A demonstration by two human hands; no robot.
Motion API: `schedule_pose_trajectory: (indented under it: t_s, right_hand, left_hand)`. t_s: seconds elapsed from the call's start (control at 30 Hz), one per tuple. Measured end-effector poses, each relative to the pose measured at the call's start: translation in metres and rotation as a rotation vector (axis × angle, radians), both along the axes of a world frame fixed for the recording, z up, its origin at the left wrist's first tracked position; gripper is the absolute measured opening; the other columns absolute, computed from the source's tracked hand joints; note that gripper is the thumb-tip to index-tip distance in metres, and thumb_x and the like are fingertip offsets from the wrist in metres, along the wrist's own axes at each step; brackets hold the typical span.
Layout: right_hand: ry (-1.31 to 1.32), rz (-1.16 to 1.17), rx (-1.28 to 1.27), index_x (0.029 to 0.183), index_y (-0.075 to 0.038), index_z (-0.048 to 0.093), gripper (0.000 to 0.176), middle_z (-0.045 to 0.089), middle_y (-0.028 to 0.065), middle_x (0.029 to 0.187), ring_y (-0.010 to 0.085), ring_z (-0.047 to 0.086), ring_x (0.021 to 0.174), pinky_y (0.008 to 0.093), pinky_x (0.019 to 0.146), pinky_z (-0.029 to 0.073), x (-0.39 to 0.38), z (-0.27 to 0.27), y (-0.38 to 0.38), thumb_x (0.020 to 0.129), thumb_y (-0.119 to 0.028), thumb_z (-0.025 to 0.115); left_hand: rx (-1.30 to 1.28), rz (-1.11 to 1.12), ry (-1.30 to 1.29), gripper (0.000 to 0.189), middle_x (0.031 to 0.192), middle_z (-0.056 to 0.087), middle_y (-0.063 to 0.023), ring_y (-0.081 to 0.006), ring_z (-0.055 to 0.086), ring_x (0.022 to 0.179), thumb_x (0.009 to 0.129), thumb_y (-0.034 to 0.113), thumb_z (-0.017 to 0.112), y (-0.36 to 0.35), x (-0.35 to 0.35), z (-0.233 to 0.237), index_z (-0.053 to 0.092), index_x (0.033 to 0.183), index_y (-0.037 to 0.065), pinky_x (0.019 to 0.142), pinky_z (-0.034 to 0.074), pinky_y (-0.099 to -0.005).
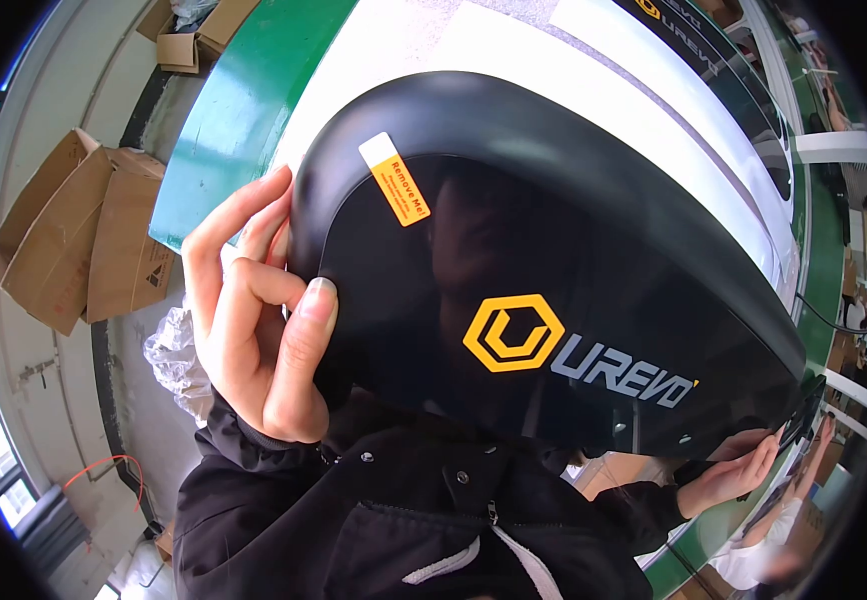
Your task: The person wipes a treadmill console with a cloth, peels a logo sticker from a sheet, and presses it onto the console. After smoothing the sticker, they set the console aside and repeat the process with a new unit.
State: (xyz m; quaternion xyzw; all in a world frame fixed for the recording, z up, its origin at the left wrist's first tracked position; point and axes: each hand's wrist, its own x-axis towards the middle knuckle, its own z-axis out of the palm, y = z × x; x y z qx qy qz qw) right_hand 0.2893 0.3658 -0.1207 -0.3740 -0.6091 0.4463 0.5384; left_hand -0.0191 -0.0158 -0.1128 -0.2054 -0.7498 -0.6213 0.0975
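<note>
Far left, cardboard boxes (84, 235) are sitting on the floor, with clear plastic (176, 360) bunching up between them and the left hand. An orange cable (109, 460) is curving below, near the wall.

Left hand (264, 310) is pinching the cover's left edge: thumb is pressing on the front face, fingers are wrapping behind, tips partly hidden.

Cover (554, 270) is spanning the space between both hands, in front of the black jacket (404, 520) and overlapping the green table (244, 110) in view. It is showing a glossy black face, a rounded wide end left and a narrower end right. Can't tell if it's touching the table. Orange "Remove Me!" label (402, 190) is sticking near the upper left rim; yellow hexagon logo (514, 333) and grey UREVO lettering are sitting lower, right of centre.

White sheeting (514, 50) is lying on the table behind it.

Right hand (739, 472) is touching the lower right edge, fingers extending along it; exact grip is partly hidden.

Top right, another black panel (709, 60) with matching branding is lying on the table. Far right, another person (764, 550) is showing, blurred.
</note>
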Motion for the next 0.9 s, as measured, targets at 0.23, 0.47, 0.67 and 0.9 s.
schedule_pose_trajectory:
  t_s: [0.23,0.47,0.67,0.9]
  right_hand:
    - [-0.097,-0.016,0.112,0.1,0.008,0.055,0.021,0.049,0.0186,0.121,0.0151,0.049,0.103,0.0232,0.092,0.037,-0.009,0.003,-0.006,0.088,-0.006,0.047]
    - [-0.036,-0.067,0.049,0.101,0.009,0.054,0.021,0.048,0.0182,0.123,0.0146,0.047,0.105,0.0228,0.092,0.036,-0.011,0.003,-0.008,0.087,-0.006,0.047]
    - [-0.046,-0.044,0.091,0.104,0.009,0.053,0.023,0.05,0.0155,0.121,0.0137,0.048,0.102,0.0217,0.089,0.038,-0.012,0.003,-0.01,0.088,-0.006,0.047]
    - [-0.024,-0.03,0.105,0.108,0.009,0.052,0.026,0.053,0.0109,0.11,0.011,0.05,0.091,0.02,0.083,0.042,-0.012,0.003,-0.006,0.089,-0.007,0.047]
  left_hand:
    - [-0.023,0.005,0.002,0.014,0.123,0.036,-0.0245,-0.0394,0.038,0.12,0.079,0.003,0.052,0.0,0.0,0.001,0.047,0.067,-0.003,0.101,0.029,-0.0448]
    - [-0.079,0.012,0.012,0.015,0.123,0.037,-0.0253,-0.0382,0.04,0.119,0.078,0.003,0.052,-0.001,-0.001,0.002,0.047,0.066,-0.003,0.101,0.031,-0.0449]
    - [-0.12,0.02,0.026,0.015,0.122,0.038,-0.0257,-0.0379,0.041,0.118,0.077,0.001,0.054,-0.001,-0.001,0.003,0.047,0.065,-0.002,0.099,0.033,-0.0447]
    - [-0.073,-0.001,0.062,0.012,0.12,0.038,-0.0257,-0.0385,0.043,0.116,0.075,-0.001,0.054,0.0,-0.002,-0.002,0.047,0.066,-0.002,0.098,0.034,-0.0465]
